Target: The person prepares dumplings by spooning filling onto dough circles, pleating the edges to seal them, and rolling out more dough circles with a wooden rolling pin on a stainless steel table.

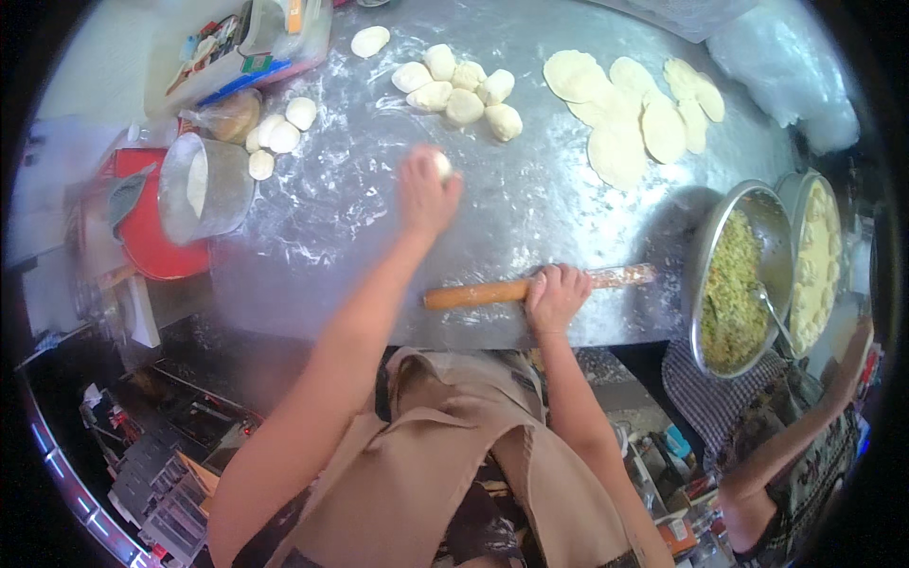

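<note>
My left hand (pixel 428 193) is over the middle of the metal worktop, its fingers curled around a pale dough ball (pixel 443 166) that shows past the fingertips. Near the front edge, my right hand (pixel 557 297) grips a wooden rolling pin (pixel 479 292) around its middle. The pin lies crosswise on the worktop, its right part whitened with flour. Just beyond my left hand sits a cluster of dough pieces (pixel 464 106). Flat rolled dough rounds (pixel 618 145) overlap one another at the back right.
Several smaller dough balls (pixel 284 138) sit left, near a clear flour tub (pixel 226 186) and a plastic bin (pixel 305 39). A steel bowl (pixel 699 312) of chopped green filling, with a spoon (pixel 774 312), stands right beside a round pan (pixel 802 186). A co-worker's arm (pixel 788 440) is beyond.
</note>
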A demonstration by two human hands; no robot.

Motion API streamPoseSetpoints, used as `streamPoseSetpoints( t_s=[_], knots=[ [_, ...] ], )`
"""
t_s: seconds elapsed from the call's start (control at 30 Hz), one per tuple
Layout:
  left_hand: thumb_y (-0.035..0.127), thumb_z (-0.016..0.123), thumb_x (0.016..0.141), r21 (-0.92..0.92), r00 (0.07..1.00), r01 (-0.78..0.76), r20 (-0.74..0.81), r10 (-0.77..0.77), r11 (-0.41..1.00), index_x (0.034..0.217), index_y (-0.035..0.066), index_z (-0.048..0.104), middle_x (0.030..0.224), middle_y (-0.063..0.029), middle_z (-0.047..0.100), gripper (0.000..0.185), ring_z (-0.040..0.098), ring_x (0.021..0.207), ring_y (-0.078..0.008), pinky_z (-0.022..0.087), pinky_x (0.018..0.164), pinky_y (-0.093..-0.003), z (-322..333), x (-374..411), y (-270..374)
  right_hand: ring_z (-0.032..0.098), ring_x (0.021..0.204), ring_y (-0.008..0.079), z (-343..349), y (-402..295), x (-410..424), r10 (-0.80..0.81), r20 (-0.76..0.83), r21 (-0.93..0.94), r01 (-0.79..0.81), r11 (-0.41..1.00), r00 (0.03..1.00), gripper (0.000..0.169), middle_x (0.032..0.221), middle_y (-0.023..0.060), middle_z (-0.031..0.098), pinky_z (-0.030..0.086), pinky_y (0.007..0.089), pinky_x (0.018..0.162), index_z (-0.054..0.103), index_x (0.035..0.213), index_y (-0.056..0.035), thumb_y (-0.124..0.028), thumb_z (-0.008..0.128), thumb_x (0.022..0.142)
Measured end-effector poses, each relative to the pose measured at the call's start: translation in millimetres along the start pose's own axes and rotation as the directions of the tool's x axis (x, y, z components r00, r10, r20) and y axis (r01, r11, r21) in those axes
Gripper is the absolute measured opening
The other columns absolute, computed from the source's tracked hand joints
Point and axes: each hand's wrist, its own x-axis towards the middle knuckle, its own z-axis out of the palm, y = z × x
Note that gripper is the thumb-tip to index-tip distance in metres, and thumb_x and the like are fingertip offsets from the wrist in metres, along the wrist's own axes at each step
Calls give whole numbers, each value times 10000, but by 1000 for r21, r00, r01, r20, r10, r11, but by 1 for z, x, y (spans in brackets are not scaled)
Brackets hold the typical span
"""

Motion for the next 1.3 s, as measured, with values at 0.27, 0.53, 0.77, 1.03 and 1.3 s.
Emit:
streamPoseSetpoints(
  t_s=[0.27, 0.53, 0.77, 1.03, 1.3],
  knots=[
    [278, 672, 812, -328, 803, 52, 575, 156, 943, 1192, 22, 595, 1143, -199, 625, 464, 591, 1096, -355, 465, 946, -427, 24, -20, 49, 566, 914, 354, 11, -41, 118, 332, 262, -42, -333, 942, 906, 292, 907, 170, 612, 406, 504, 847, 618, 831, -64, -318, 497, 906],
    [205, 762, 756, -187, 743, 238, 667, -55, 953, 1145, 47, 638, 1097, -215, 627, 438, 615, 1017, -357, 485, 897, -419, -24, -19, 37, 575, 879, 365, 34, -57, 121, 232, 264, -30, -233, 972, 936, 319, 946, 179, 614, 413, 488, 828, 592, 913, -54, -341, 454, 934],
    [267, 691, 817, -339, 815, 506, 489, -311, 793, 1035, 20, 680, 1011, -201, 649, 330, 627, 967, -359, 493, 851, -426, -33, -64, -2, 568, 892, 331, 15, -68, 26, 41, 257, -104, -14, 994, 965, 324, 920, 168, 610, 376, 495, 874, 621, 1002, -39, -320, 472, 937],
    [294, 692, 818, -224, 864, 321, 466, -188, 920, 1039, 39, 689, 1106, -212, 640, 337, 633, 991, -357, 495, 860, -440, -54, -60, -22, 573, 947, 368, 26, -80, 48, 65, 266, -23, -62, 998, 962, 357, 956, 196, 613, 391, 531, 879, 634, 956, -46, -351, 446, 954],
    [280, 680, 830, 0, 758, 427, 545, -358, 904, 1063, 87, 703, 989, -208, 687, 303, 669, 954, -331, 514, 821, -427, -69, -34, -18, 561, 943, 316, 38, -105, 120, 114, 291, -72, -98, 993, 950, 326, 957, 159, 599, 378, 481, 891, 614, 945, -49, -337, 463, 955]
  ],
)
